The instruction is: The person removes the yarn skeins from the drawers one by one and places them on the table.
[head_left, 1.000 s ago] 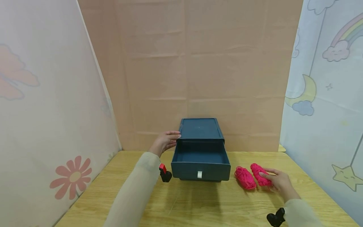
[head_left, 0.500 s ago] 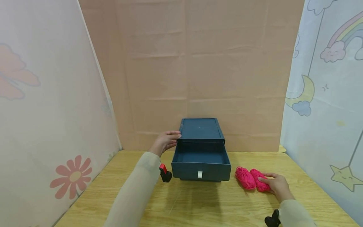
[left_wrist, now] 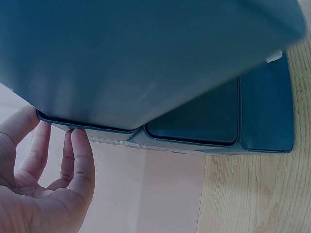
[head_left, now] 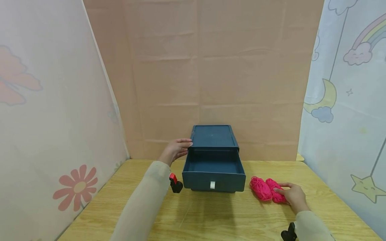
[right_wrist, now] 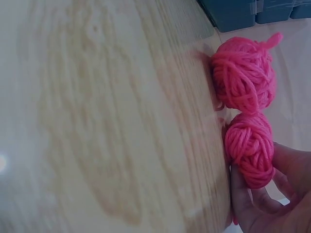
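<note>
A dark blue drawer cabinet [head_left: 214, 136] stands at the back of the table, its drawer [head_left: 213, 181] pulled out at the front. My left hand [head_left: 175, 150] touches the cabinet's left side near the top edge; in the left wrist view its fingertips meet that edge, the fingers fairly straight. To the right lie two bright pink yarn skeins side by side. My right hand [head_left: 295, 195] pinches the right skein [right_wrist: 250, 149] between thumb and fingers, partly covering it. The other skein [right_wrist: 244, 74] rests on the table against it, untouched by the hand.
A white pull tab [head_left: 212, 185] is on the drawer front. The wood table [head_left: 199, 214] is bounded by a tan sheet [head_left: 211, 67] behind and patterned white sheets left [head_left: 60, 134] and right [head_left: 346, 134]. Black wrist mounts sit by both sleeves.
My right hand has brought its skein left and slightly down, from tilted beside the other skein to lying against it; in the last half second it barely moves. The left hand stays put.
</note>
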`<action>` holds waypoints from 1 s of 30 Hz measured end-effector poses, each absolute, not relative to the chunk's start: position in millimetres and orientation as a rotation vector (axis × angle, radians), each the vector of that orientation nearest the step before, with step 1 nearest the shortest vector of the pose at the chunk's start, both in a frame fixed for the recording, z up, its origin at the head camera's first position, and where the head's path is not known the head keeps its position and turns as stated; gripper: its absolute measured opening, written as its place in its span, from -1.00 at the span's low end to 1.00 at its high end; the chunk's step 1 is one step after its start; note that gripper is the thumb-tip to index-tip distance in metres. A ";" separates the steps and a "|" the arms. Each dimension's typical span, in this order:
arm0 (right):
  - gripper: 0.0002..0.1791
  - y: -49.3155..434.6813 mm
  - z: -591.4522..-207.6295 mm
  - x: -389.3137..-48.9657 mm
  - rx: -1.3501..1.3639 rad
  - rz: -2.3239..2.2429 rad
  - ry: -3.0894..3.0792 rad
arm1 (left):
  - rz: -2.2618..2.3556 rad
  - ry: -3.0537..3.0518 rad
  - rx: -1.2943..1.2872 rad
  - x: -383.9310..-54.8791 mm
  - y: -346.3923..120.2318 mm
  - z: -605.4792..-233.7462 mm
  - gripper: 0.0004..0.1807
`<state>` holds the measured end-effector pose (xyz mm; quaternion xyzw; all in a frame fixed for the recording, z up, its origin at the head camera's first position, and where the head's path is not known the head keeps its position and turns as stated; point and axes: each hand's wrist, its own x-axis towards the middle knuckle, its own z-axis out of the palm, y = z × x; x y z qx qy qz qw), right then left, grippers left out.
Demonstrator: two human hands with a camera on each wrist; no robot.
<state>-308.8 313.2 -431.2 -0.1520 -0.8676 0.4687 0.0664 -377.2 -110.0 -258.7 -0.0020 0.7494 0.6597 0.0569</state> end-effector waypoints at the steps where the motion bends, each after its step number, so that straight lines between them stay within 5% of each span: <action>1: -0.22 313.6 -432.1 -309.7 -0.462 1.432 -2.608 | 1.999 2.273 -0.007 -376.4 -110.2 -258.3 -0.72; 16: -0.10 315.8 -436.6 -311.8 -0.489 1.647 -2.505 | 1.972 2.309 -0.004 -374.2 -110.2 -257.7 -0.72; 30: -0.18 311.0 -425.7 -308.1 -0.418 1.929 -2.416 | 1.981 2.294 0.007 -377.0 -110.4 -259.3 -0.69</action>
